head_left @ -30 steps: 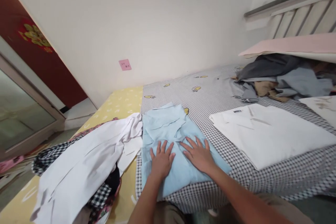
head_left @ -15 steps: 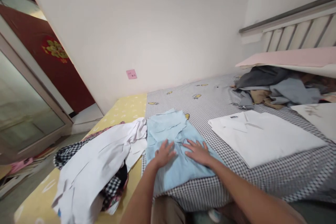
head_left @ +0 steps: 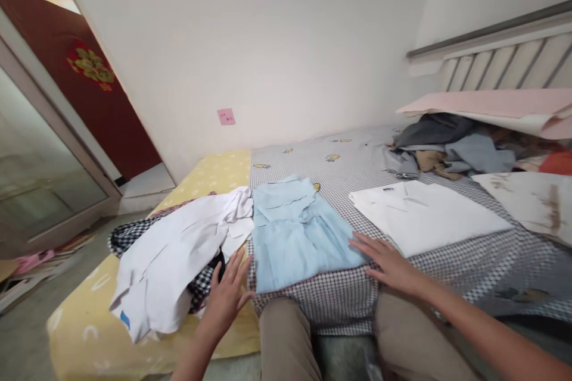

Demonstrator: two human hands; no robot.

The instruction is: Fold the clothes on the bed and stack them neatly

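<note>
A light blue shirt [head_left: 295, 238] lies folded at the front of the bed, its collar toward the wall. My left hand [head_left: 229, 286] is open with fingers apart, just left of the shirt's lower left corner and near the pile of white clothing. At the shirt's lower right corner, my right hand [head_left: 386, 262] is open too, fingertips at or over the blue edge; I cannot tell whether they touch it. Left of the shirt, a rumpled white garment [head_left: 165, 256] covers black-and-white checked cloth [head_left: 129, 237]. A white shirt [head_left: 433, 214] lies folded flat on the right.
Checked bedding [head_left: 330, 309] and a yellow sheet [head_left: 84, 321] cover the bed. Dark and grey clothes [head_left: 447, 137] are heaped at the back right under a pink board-like sheet [head_left: 491, 103]. A stained white cloth [head_left: 527, 199] lies at the right edge. My knees are against the front.
Both hands have come off the middle of the blue shirt and spread apart, left hand to its left side, right hand to its right corner. The view has shifted slightly.
</note>
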